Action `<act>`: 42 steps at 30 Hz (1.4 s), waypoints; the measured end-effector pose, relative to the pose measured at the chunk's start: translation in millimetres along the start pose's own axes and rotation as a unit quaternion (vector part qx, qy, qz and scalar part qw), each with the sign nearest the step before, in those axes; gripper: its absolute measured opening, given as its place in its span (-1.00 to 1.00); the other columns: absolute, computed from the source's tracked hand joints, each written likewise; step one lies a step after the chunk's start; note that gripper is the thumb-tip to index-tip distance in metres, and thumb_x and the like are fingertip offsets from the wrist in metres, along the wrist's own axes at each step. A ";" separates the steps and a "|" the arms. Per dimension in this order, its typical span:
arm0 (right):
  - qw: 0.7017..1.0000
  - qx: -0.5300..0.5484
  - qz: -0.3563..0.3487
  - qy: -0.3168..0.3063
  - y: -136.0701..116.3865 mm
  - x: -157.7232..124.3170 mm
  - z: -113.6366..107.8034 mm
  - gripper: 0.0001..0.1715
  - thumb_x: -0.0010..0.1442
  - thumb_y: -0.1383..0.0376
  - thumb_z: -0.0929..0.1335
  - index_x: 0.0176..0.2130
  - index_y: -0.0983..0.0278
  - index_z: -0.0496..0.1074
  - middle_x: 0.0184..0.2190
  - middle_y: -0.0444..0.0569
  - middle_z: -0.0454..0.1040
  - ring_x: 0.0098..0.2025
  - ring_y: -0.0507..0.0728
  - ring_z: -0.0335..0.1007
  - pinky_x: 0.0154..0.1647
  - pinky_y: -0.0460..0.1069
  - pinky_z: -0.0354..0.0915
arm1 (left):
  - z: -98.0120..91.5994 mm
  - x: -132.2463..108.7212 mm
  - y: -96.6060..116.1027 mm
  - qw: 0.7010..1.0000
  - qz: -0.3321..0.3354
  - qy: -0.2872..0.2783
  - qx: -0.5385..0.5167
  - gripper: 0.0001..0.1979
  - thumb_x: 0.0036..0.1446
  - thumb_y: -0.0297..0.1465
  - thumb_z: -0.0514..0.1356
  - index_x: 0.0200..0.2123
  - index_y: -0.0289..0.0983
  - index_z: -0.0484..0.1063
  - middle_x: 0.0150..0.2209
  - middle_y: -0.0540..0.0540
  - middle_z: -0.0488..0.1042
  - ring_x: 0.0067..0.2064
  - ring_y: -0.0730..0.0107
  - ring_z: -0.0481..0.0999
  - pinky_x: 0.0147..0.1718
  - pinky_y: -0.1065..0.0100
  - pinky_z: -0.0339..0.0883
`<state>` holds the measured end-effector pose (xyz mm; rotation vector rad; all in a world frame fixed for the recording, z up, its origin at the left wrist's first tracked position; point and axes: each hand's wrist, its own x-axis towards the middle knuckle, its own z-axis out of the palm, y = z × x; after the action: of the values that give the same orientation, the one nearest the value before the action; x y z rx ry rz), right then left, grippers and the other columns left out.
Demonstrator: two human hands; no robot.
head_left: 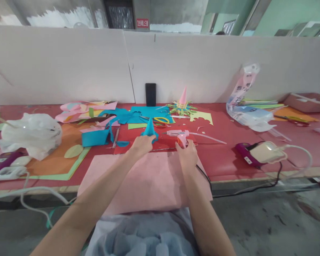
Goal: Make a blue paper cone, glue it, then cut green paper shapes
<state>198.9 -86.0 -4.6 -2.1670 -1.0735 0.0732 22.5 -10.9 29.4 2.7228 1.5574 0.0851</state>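
A small blue paper cone (150, 128) stands point-up on a red sheet (162, 141), and my left hand (142, 144) is closed around its base. My right hand (187, 153) grips the handle of a pink-and-white glue gun (177, 134), which lies with its nozzle pointing left toward the cone. A glue stick pokes out of the gun's back to the right. Both forearms reach over a large pink sheet (146, 179) at the table's front edge.
Yellow-handled scissors (160, 120) lie on blue paper behind the cone. A pink cone on a green-yellow star (183, 103) and a black phone (150, 94) stand by the back wall. A white plastic bag (32, 133) sits left; a power adapter (264, 152) and cables right.
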 end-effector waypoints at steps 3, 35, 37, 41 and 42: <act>1.000 -0.004 0.001 0.000 -1.0 0.1 -0.7 -0.46 0.04 0.02 0.26 -0.03 0.22 0.23 -0.09 0.00 0.39 -0.16 0.19 0.35 -0.33 -0.03 0.13 | -0.9 1.6 1.3 1.000 -0.002 0.007 0.001 -0.60 0.07 -0.49 -0.06 -0.03 -0.12 0.32 -0.19 -0.13 0.49 -0.23 0.18 0.49 -0.35 0.29 0.29; 0.999 0.045 0.021 -0.015 -1.3 1.3 -1.3 -0.44 0.01 -0.01 0.26 -0.06 0.22 0.25 -0.17 0.02 0.41 -0.21 0.18 0.35 -0.36 -0.02 0.13 | -62.4 41.3 -46.8 0.880 -0.105 0.370 -0.277 -0.75 0.01 -0.24 0.14 -0.37 -0.29 0.48 -0.39 -0.11 0.52 -0.32 0.33 0.47 -0.31 0.40 0.26; 0.999 0.047 0.019 -0.018 -1.1 1.4 -1.5 -0.44 0.01 -0.02 0.26 -0.06 0.21 0.25 -0.16 0.02 0.40 -0.20 0.18 0.35 -0.35 -0.02 0.14 | -70.7 40.7 -52.0 0.874 -0.109 0.383 -0.277 -0.74 0.02 -0.25 0.13 -0.35 -0.30 0.49 -0.38 -0.12 0.52 -0.31 0.33 0.48 -0.30 0.40 0.27; 0.999 0.043 0.020 -0.019 -0.8 1.2 -2.0 -0.44 0.01 -0.02 0.26 -0.06 0.19 0.24 -0.16 0.01 0.40 -0.19 0.19 0.35 -0.35 -0.02 0.14 | -80.5 36.5 -52.4 0.878 -0.082 0.379 -0.280 -0.74 0.04 -0.26 0.11 -0.30 -0.29 0.50 -0.34 -0.10 0.54 -0.29 0.35 0.49 -0.25 0.40 0.29; 0.999 0.041 0.022 -0.020 -0.8 1.1 -2.1 -0.44 0.01 -0.03 0.26 -0.06 0.20 0.24 -0.16 0.01 0.40 -0.20 0.20 0.35 -0.35 -0.02 0.14 | -80.8 35.1 -50.5 0.883 -0.064 0.370 -0.282 -0.74 0.05 -0.27 0.11 -0.29 -0.28 0.50 -0.33 -0.09 0.54 -0.27 0.35 0.49 -0.23 0.41 0.29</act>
<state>199.8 -86.1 -2.3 -2.1239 -1.0279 0.1773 -7.2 43.0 110.1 2.1855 1.4680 1.4624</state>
